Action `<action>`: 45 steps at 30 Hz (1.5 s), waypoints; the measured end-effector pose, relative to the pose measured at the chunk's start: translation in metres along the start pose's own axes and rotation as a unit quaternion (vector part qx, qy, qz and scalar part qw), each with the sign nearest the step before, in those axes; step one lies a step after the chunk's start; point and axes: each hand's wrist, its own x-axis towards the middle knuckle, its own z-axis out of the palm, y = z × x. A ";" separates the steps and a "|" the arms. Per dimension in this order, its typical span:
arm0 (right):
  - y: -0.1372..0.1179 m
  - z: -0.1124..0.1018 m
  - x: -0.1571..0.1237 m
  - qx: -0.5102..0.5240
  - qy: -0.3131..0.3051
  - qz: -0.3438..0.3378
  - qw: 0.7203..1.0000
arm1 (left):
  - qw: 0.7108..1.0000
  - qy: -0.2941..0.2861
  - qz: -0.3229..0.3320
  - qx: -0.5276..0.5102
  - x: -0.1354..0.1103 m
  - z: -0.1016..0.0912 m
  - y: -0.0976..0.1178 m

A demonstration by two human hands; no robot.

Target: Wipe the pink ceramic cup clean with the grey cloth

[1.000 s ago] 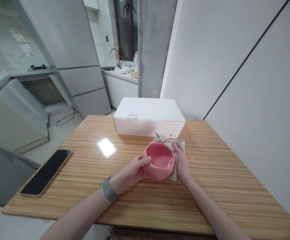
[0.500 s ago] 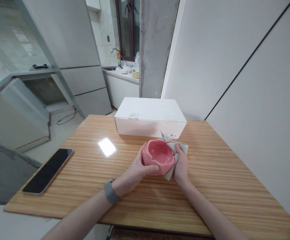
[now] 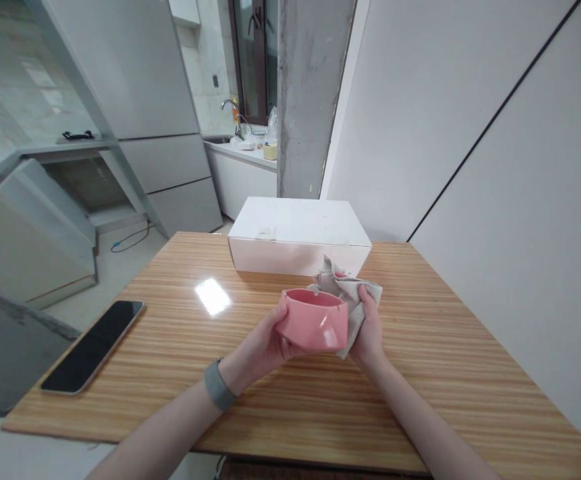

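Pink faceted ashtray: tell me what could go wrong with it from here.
The pink faceted ashtray might slip: the left hand holds it by one side, and it looks glossy. A fall could chip it or mark the wood-grain tabletop. The loose grey cloth in the right hand might snag on a rim notch.

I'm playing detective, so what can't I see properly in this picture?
All in the head view:
- The inside floor of the pink bowl: hidden by its near wall.
- Some fingers of the left hand: hidden by the bowl.
- Some fingers of the right hand: covered by the grey cloth.
- Inside the white box: hidden by its closed top.
- The left forearm towards the elbow: cut off by the bottom edge.
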 end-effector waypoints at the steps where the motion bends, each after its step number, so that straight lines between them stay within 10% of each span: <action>1: 0.001 0.000 -0.001 0.002 -0.006 0.006 1.000 | 1.000 -0.005 -0.006 -0.008 0.000 0.000 -0.001; 13: 0.015 -0.004 -0.005 -0.048 -0.014 -0.005 0.999 | 0.993 0.055 0.069 0.080 0.005 0.006 -0.010; 24: 0.033 -0.009 -0.012 -0.059 0.062 -0.139 0.987 | 0.979 0.108 0.137 0.104 0.009 0.006 -0.018; 35: 0.045 -0.021 -0.029 -0.226 -0.002 -0.284 0.932 | 0.980 0.105 0.105 0.130 0.012 -0.006 -0.008; 45: 0.025 -0.013 -0.014 -0.098 0.016 -0.101 0.990 | 0.984 0.139 0.078 0.079 0.014 -0.009 0.005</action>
